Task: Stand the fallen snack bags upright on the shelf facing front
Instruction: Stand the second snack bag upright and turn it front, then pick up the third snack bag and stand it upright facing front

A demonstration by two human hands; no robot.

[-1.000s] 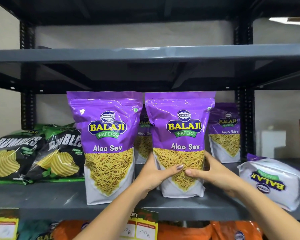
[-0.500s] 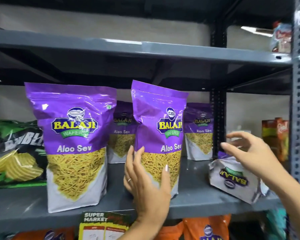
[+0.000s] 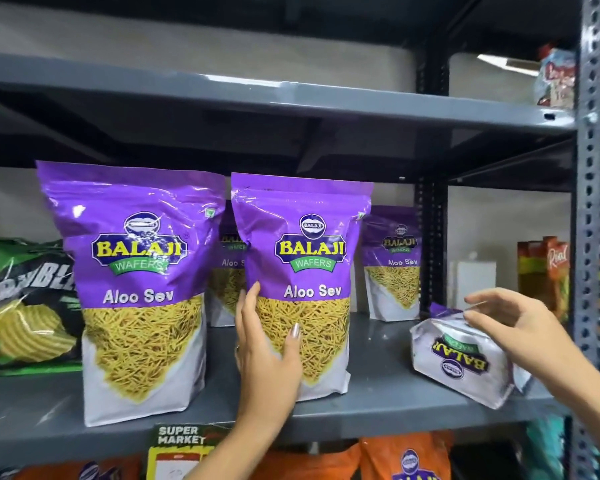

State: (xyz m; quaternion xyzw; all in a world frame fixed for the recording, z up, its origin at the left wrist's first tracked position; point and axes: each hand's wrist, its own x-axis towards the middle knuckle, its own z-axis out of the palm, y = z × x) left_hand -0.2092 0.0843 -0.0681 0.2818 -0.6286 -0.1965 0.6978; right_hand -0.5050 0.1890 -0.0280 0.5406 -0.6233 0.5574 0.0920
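Two purple Aloo Sev bags stand upright and face front on the grey shelf. My left hand grips the lower left edge of the middle bag, thumb on its front and fingers round its side. The left upright bag stands free beside it. A fallen Aloo Sev bag lies at the shelf's right end, logo upside down. My right hand hovers over its upper end with spread fingers; whether the fingertips touch it is unclear.
Two more Aloo Sev bags stand at the back of the shelf. Green-and-black chip bags lie at the left. Juice cartons and a perforated steel post are at the right. Orange bags fill the shelf below.
The middle bag has turned from angled to facing front under my left hand. My right hand has let go of it and moved right and down onto the fallen bag.
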